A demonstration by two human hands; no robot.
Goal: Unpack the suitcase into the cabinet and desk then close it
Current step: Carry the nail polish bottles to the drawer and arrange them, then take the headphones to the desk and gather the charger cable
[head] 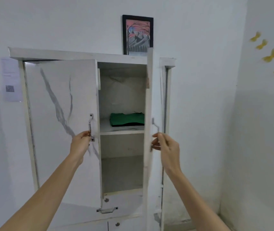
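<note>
Both arms outstretched. Left hand [80,144] grasps left door handle [90,126]; right hand [167,147] pinches right door handle [155,126]. Cabinet [66,55] upright, doors ajar, facing near.

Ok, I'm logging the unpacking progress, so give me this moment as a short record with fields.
cabinet: white, against the wall
doors: left door and right door both partly open
left hand: grips the left door handle
right hand: holds the right door handle
upper shelf: folded green cloth lying on it
on top of cabinet: framed picture
suitcase: not in view
</note>
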